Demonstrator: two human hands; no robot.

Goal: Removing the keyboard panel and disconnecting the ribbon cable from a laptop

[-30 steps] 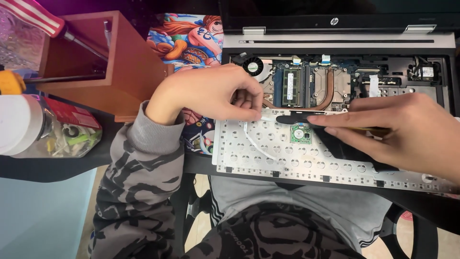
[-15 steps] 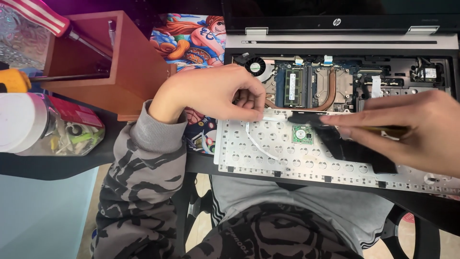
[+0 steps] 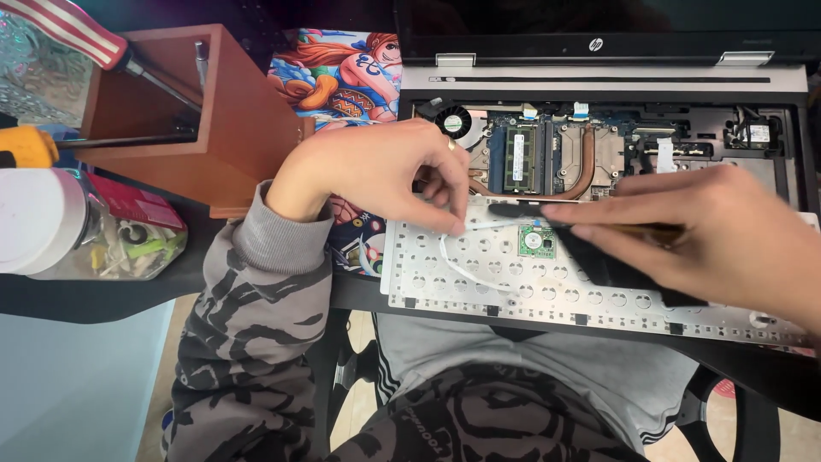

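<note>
An opened laptop (image 3: pixel 599 150) shows its fan, memory and copper heat pipe. Its keyboard (image 3: pixel 479 287) lies flipped over on the near edge, metal underside up. My left hand (image 3: pixel 376 175) pinches the end of a thin white ribbon cable (image 3: pixel 466 269) that curves across the underside. My right hand (image 3: pixel 718 231) holds a slim black tool (image 3: pixel 513 209) pointing left, its tip just above a small green circuit board (image 3: pixel 535 241) and close to my left fingertips. A black film strip (image 3: pixel 616 269) lies under my right hand.
A wooden box (image 3: pixel 231 128) stands at the left, with a red-and-white screwdriver (image 3: pixel 68 30) in it and a yellow-handled tool (image 3: pixel 26 147) beside it. A white-lidded clear jar (image 3: pixel 51 231) sits near the desk edge. A colourful cartoon mat (image 3: pixel 342 77) lies under the laptop.
My right hand has shifted slightly along the keyboard's top edge with the black tool. My left hand keeps its pinch on the ribbon cable in the same place.
</note>
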